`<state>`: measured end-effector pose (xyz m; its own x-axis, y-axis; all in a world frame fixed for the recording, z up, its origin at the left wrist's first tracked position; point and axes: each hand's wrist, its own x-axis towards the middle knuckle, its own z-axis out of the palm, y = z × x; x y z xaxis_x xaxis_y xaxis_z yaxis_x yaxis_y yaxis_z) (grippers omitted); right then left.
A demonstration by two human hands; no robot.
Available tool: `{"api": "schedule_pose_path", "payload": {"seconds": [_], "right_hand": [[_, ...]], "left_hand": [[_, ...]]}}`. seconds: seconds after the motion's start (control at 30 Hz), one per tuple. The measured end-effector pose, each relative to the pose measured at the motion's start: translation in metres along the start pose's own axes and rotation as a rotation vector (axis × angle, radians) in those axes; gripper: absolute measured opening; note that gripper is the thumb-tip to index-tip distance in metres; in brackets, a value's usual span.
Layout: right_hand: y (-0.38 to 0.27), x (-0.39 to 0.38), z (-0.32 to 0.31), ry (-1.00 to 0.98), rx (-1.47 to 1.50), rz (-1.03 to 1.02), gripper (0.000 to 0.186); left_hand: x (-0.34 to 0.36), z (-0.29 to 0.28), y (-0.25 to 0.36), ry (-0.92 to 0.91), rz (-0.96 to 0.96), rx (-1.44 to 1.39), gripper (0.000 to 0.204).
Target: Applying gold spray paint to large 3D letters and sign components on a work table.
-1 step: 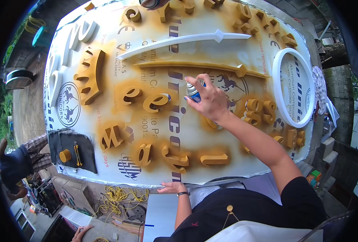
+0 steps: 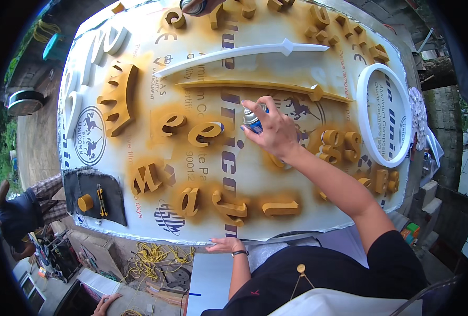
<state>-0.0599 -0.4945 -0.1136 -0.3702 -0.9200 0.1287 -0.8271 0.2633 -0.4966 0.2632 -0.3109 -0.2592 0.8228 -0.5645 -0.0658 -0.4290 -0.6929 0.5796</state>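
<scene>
My right hand (image 2: 276, 134) is closed round a blue spray can (image 2: 253, 124), held above the middle of the board (image 2: 155, 100), index finger at its top. Gold-painted letters (image 2: 198, 136) stand to its left and nearer me, with brownish gold overspray round them. Just beyond the can lies a long gold sword-like strip (image 2: 244, 84); farther back is a similar white strip (image 2: 234, 53). At the board's near edge rests my left hand (image 2: 226, 245), fingers stretched out and holding nothing. A gold crown shape (image 2: 119, 100) lies on the left.
A white oval ring (image 2: 361, 116) is at the right, white letters (image 2: 89, 60) at far left. A dark cloth (image 2: 94, 195) bears a gold disc and a cutter. Another person's hand holds a can (image 2: 193, 6) at the far edge. Yellow cord (image 2: 157, 260) lies below the board.
The other person's can at the far edge shows slightly more. My own hands have not visibly moved.
</scene>
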Motion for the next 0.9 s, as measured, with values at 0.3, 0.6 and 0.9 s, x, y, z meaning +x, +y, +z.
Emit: {"api": "schedule_pose_path", "payload": {"seconds": [0.3, 0.6, 0.9], "right_hand": [[-0.014, 0.012, 0.009, -0.021, 0.002, -0.051, 0.054], [-0.035, 0.025, 0.019, -0.043, 0.024, -0.111, 0.052], [-0.055, 0.042, 0.034, -0.058, 0.015, -0.149, 0.052]], "left_hand": [[0.004, 0.002, -0.013, -0.03, -0.028, 0.01, 0.063], [0.001, -0.001, -0.003, -0.026, -0.036, 0.03, 0.062], [0.0, 0.001, -0.006, -0.025, -0.051, 0.024, 0.065]]}}
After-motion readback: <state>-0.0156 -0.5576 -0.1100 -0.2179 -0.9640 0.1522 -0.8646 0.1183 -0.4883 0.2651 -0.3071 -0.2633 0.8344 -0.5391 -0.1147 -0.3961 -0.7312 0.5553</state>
